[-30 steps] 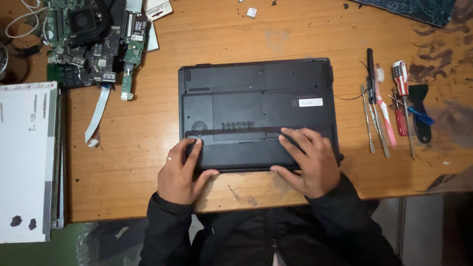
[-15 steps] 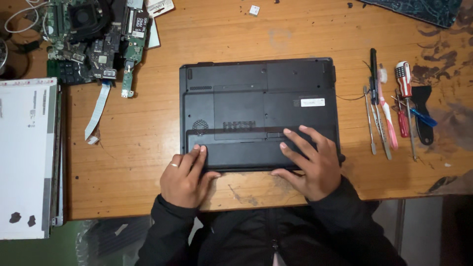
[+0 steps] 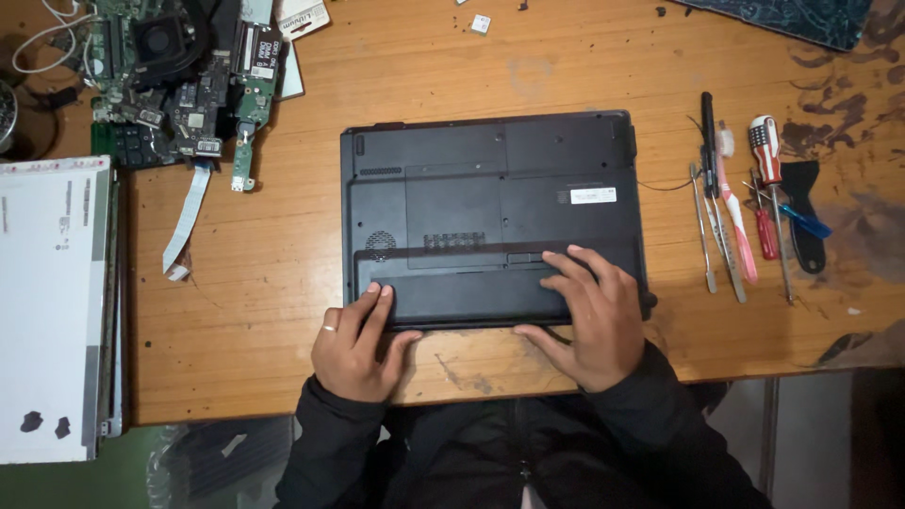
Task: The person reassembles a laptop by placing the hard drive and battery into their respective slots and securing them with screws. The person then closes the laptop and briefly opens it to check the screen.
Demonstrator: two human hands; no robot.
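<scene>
Fingers of both hands lie spread and flat, gripping nothing — the left hand (image 3: 356,345) and right hand (image 3: 591,316) press the battery pack (image 3: 452,294) at the near edge of the upturned black laptop (image 3: 490,212). The pack looks seated in its bay; the covers remain fastened — screwdrivers (image 3: 768,203) lie untouched well to the right.

- Black laptop (image 3: 490,212): closed, lying bottom-up and flat on the wooden table, its long edge toward the person, a small white label on its right part.
- Long black battery (image 3: 462,287): seated along the near edge.
</scene>
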